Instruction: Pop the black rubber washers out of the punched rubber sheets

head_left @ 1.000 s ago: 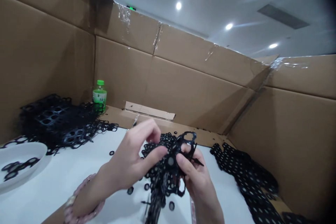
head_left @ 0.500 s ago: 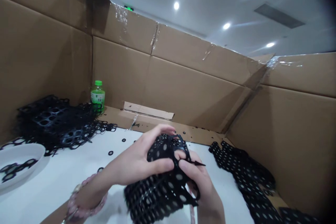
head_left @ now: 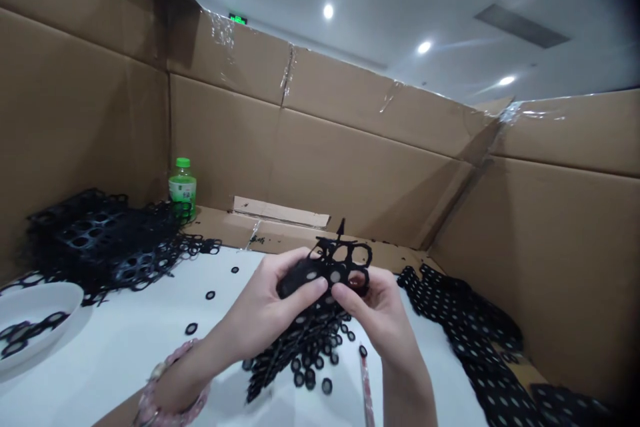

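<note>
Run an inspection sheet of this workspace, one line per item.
surface: white table top, with black rings lying loose on it.
job's things: black perforated mesh held between both hands, more of it hanging below; loose black rings beneath it.
clutter: stack of black mesh sheets back left; white dish holding black mesh scraps; black dotted strips piled right.
grippers: left hand and right hand both grip the mesh; pink beaded bracelet on the left wrist.
cables: nothing seen.
surroundings: taped cardboard walls; green-capped bottle back left; ceiling lights overhead.
</note>
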{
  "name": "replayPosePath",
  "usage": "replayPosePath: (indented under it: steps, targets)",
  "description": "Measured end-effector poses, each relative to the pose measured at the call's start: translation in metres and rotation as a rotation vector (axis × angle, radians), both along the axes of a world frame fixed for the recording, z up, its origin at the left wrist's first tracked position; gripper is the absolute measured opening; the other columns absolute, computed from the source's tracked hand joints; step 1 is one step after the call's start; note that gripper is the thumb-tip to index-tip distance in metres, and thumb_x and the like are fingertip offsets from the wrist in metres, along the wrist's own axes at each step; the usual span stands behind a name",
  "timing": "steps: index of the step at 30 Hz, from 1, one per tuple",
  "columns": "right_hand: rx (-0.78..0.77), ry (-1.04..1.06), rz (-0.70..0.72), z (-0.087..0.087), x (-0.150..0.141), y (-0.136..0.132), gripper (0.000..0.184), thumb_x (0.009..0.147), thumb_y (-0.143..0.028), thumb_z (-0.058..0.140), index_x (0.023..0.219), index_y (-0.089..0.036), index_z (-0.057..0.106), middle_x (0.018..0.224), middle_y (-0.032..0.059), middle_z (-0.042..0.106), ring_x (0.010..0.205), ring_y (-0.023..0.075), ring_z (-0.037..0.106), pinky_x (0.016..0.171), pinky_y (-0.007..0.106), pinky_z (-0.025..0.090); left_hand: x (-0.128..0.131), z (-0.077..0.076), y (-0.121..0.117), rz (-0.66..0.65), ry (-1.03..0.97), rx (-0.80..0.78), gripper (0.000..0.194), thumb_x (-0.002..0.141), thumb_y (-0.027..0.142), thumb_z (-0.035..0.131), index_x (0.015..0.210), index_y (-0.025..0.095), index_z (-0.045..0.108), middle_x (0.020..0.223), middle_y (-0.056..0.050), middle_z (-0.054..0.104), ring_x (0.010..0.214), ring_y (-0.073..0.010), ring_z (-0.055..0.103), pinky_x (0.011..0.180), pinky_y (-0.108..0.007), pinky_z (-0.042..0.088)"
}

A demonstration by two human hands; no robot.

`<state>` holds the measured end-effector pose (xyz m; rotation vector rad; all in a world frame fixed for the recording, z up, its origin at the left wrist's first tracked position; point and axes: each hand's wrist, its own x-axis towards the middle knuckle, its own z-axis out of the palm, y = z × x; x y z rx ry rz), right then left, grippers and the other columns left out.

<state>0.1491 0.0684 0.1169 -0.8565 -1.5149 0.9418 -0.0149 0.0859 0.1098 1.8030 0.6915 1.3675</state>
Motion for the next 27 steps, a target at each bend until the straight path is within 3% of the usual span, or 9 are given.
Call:
replayPosePath:
  steps: [5, 11, 14, 16, 20, 23, 25, 27]
  targets:
    - [-0.021, 0.161, 0.150, 0.000, -0.002, 0.006, 0.009, 0.072, -0.028, 0.069, 0.071, -0.020, 0.064, 0.065, -0.0029, 0.058, 0.061, 0.0092, 0.050, 0.059, 0.019, 0.041, 0.000, 0.004, -0.001, -0.052, -0.133, -0.138, 0.010, 0.075, 0.027, 0.063, 0.082, 0.021, 0.064, 0.075, 0.003, 0.064, 0.070, -0.0122, 0.058, 0.061, -0.019, 0.045]
    - [-0.134, 0.305, 0.279, -0.003, -0.004, 0.013, 0.013, 0.068, -0.029, 0.071, 0.067, -0.019, 0.063, 0.062, -0.0026, 0.055, 0.059, 0.0089, 0.048, 0.058, 0.019, 0.040, 0.001, 0.013, -0.002, -0.331, -0.302, -0.477, 0.012, 0.073, 0.026, 0.066, 0.081, 0.017, 0.064, 0.076, 0.002, 0.065, 0.072, -0.0102, 0.058, 0.064, -0.017, 0.043]
    - [-0.217, 0.392, 0.309, -0.002, -0.008, 0.014, 0.012, 0.067, -0.028, 0.071, 0.067, -0.019, 0.063, 0.060, -0.0031, 0.055, 0.056, 0.0082, 0.048, 0.057, 0.018, 0.040, 0.003, 0.008, -0.001, -0.269, -0.411, -0.673, 0.024, 0.068, 0.028, 0.070, 0.088, 0.017, 0.062, 0.085, 0.000, 0.065, 0.079, -0.0133, 0.059, 0.069, -0.020, 0.044]
    - [-0.266, 0.444, 0.302, -0.002, -0.011, 0.014, 0.012, 0.065, -0.027, 0.072, 0.066, -0.019, 0.064, 0.058, -0.0033, 0.054, 0.053, 0.0080, 0.047, 0.055, 0.018, 0.040, 0.003, 0.004, 0.001, -0.197, -0.470, -0.772, 0.026, 0.063, 0.028, 0.074, 0.083, 0.017, 0.060, 0.083, 0.001, 0.064, 0.079, -0.0138, 0.059, 0.070, -0.021, 0.045]
    - [-0.307, 0.518, 0.215, -0.001, -0.017, 0.012, 0.017, 0.058, -0.026, 0.075, 0.068, -0.019, 0.065, 0.062, -0.0017, 0.059, 0.057, 0.0107, 0.051, 0.058, 0.021, 0.043, 0.003, -0.003, 0.006, -0.241, -0.425, -0.880, 0.023, 0.065, 0.030, 0.071, 0.079, 0.019, 0.057, 0.079, 0.001, 0.065, 0.074, -0.0149, 0.061, 0.068, -0.024, 0.048]
    - [-0.275, 0.514, 0.127, 0.000, -0.016, 0.010, 0.019, 0.057, -0.028, 0.076, 0.065, -0.019, 0.062, 0.062, -0.0021, 0.057, 0.059, 0.0114, 0.051, 0.058, 0.021, 0.043, 0.004, -0.003, 0.010, -0.234, -0.301, -0.713, 0.025, 0.070, 0.035, 0.065, 0.087, 0.019, 0.057, 0.085, -0.002, 0.065, 0.076, -0.0178, 0.061, 0.067, -0.028, 0.049]
    - [-0.228, 0.454, 0.069, 0.000, -0.013, 0.008, 0.020, 0.060, -0.030, 0.074, 0.065, -0.019, 0.059, 0.062, -0.0027, 0.056, 0.058, 0.0104, 0.049, 0.055, 0.020, 0.041, 0.004, -0.001, 0.012, -0.132, -0.170, -0.412, 0.031, 0.071, 0.038, 0.063, 0.096, 0.019, 0.056, 0.093, -0.004, 0.064, 0.084, -0.0198, 0.060, 0.074, -0.031, 0.048]
    - [-0.172, 0.349, 0.034, 0.000, -0.009, 0.006, 0.019, 0.066, -0.031, 0.071, 0.067, -0.018, 0.057, 0.062, -0.0031, 0.054, 0.056, 0.0098, 0.047, 0.053, 0.019, 0.039, 0.002, 0.003, 0.013, 0.088, -0.035, -0.047, 0.042, 0.071, 0.036, 0.065, 0.108, 0.020, 0.051, 0.107, -0.006, 0.058, 0.099, -0.0220, 0.054, 0.087, -0.035, 0.043]
